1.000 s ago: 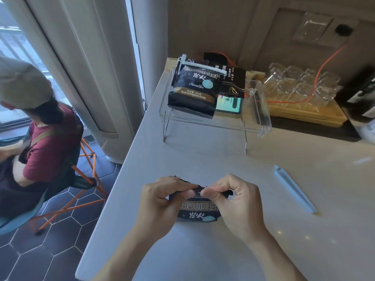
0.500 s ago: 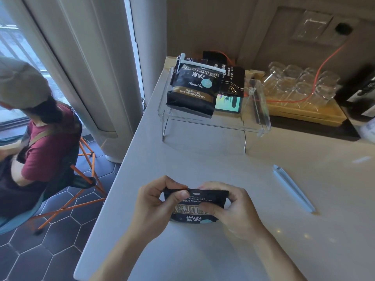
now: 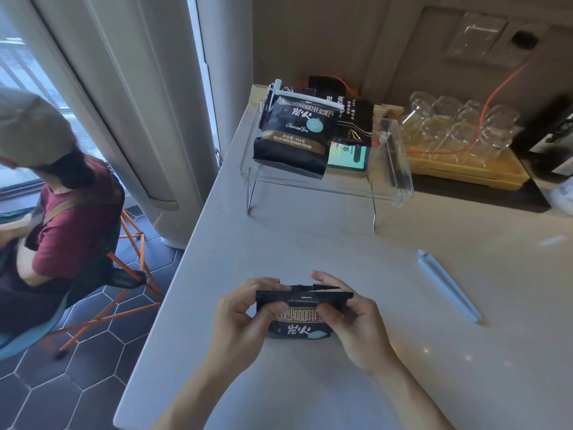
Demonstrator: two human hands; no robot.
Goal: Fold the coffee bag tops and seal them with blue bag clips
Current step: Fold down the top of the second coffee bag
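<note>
Bag top (image 3: pixel 304 297) folded flatter; both hands (image 3: pixel 238 321) pinching it.

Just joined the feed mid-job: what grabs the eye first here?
Both hands, left hand and right hand, grip a black coffee bag low at centre, its top folded over. A blue bag clip lies loose on the counter to the right. Behind, a clipped bag sits on a clear stand.

Bare desk (image 3: pixel 310 243) lies between the hands and the clear stand (image 3: pixel 313 184) at the far side. The blue clip (image 3: pixel 448 285) lies to the right, well apart from the right hand (image 3: pixel 356 324), with open surface around it. A tray of glasses (image 3: pixel 459 131) blocks the far right.
</note>
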